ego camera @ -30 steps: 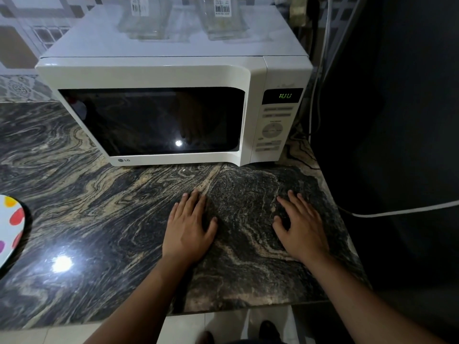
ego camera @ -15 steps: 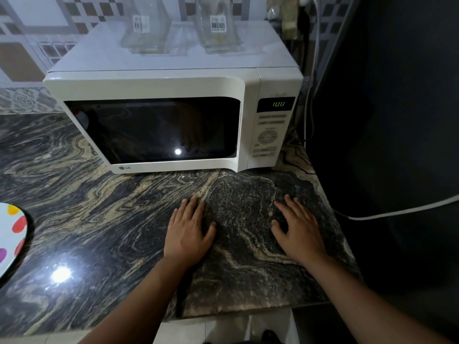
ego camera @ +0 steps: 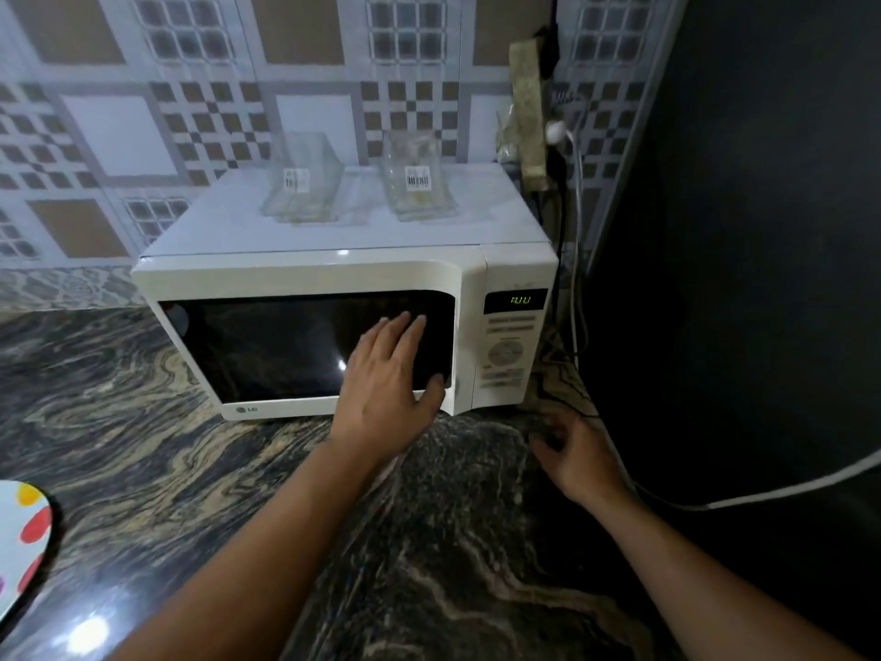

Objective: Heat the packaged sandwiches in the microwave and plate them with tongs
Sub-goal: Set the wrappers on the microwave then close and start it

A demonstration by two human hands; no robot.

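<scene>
A white microwave (ego camera: 305,271) stands on the marble counter (ego camera: 143,450) with its dark door shut and green digits lit on the display (ego camera: 516,301). My left hand (ego camera: 386,388) is raised in front of the door's right part, fingers straight and spread, thumb near the door's lower right corner. My right hand (ego camera: 579,458) rests on the counter just right of the microwave's front corner, fingers loosely curled, holding nothing. Two clear plastic sandwich packages (ego camera: 305,183) (ego camera: 417,181) with barcode labels stand on top of the microwave. No tongs are in view.
A white plate with coloured dots (ego camera: 24,527) pokes in at the left edge. Cables and a plug strip (ego camera: 548,136) hang by the tiled wall right of the microwave. A white cable (ego camera: 786,489) crosses the dark area to the right, past the counter's edge.
My left hand has lifted off the counter and moved up to the microwave door. My right hand has slid forward and curled its fingers. The view has tilted up toward the wall.
</scene>
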